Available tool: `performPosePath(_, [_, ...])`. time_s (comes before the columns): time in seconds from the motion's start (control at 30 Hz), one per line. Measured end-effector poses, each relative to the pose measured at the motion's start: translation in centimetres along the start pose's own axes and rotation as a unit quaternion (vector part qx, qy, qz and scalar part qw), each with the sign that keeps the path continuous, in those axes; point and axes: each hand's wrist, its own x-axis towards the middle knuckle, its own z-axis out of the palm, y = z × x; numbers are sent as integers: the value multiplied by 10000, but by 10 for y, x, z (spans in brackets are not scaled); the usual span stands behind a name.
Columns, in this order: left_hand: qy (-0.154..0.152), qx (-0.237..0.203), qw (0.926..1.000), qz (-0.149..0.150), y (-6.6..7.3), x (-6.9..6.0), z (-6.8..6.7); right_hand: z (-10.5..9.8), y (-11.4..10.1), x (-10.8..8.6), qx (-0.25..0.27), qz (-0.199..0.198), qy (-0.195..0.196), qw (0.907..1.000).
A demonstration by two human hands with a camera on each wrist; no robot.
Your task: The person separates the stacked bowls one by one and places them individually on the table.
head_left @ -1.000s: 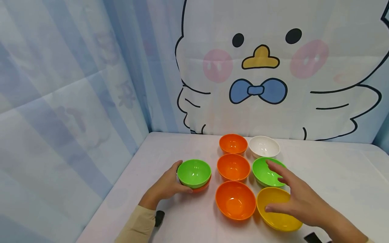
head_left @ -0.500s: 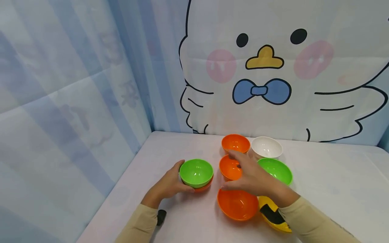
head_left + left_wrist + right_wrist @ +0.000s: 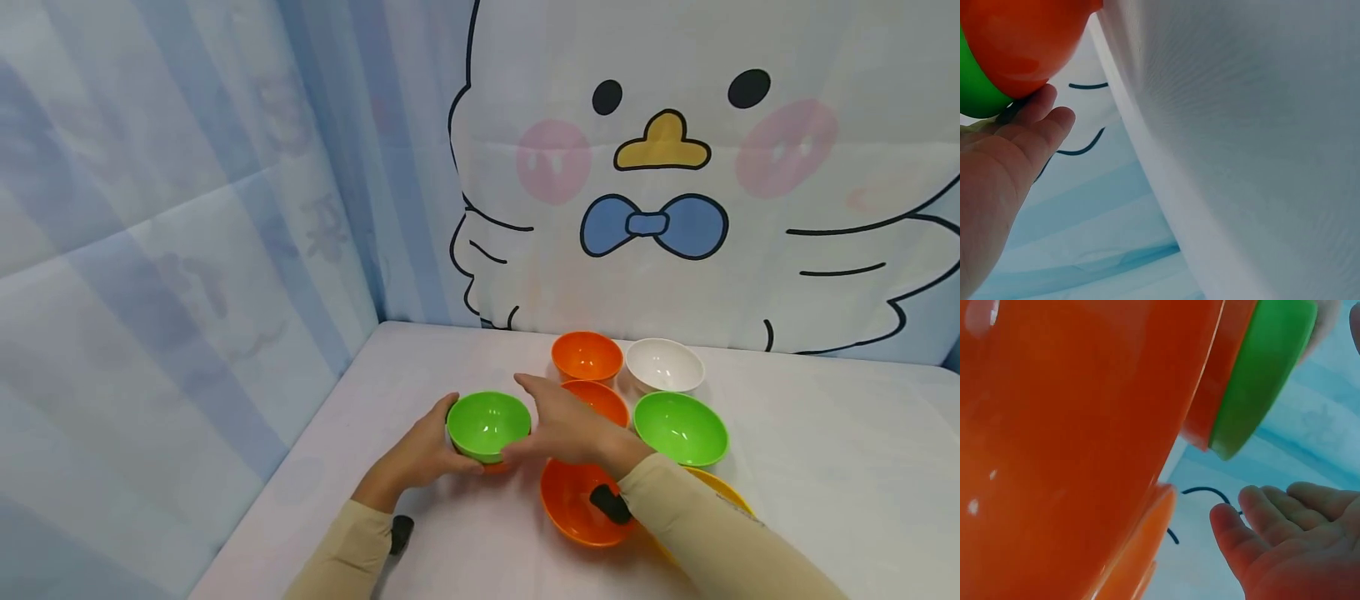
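A small green bowl (image 3: 489, 421) sits inside an orange bowl (image 3: 498, 469), whose lower edge shows beneath it; the left wrist view has the orange bowl (image 3: 1029, 44) and green bowl (image 3: 974, 87) from the side. My left hand (image 3: 416, 457) holds this pair from the left, thumb in front and fingers behind. On the right side my right hand (image 3: 570, 429) comes close to the green rim, thumb and fingers spread apart. In the right wrist view the right hand (image 3: 1297, 540) is extended, with a gap to the green bowl (image 3: 1266, 375).
Right of the pair, orange bowls stand in a column: a far one (image 3: 587, 356), a middle one (image 3: 603, 402), and a near one (image 3: 573, 500) under my right forearm. Beside them are a white bowl (image 3: 665, 365), a green bowl (image 3: 681, 429) and a partly covered yellow bowl (image 3: 723, 490).
My right hand has moved left from above the yellow and green bowls, across the orange column, to the right side of the stacked pair. The left hand keeps its hold there.
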Motion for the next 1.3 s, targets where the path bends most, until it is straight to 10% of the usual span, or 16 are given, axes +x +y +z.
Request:
performPosePath(0.67, [-179,-206,9959,863,-3,3,-2,24,7,26,146,-467,-282,9984])
performPosePath(1.3, [-214,-253,9967,747,-4,3,-3,21,4,19,228,-435,187,9986])
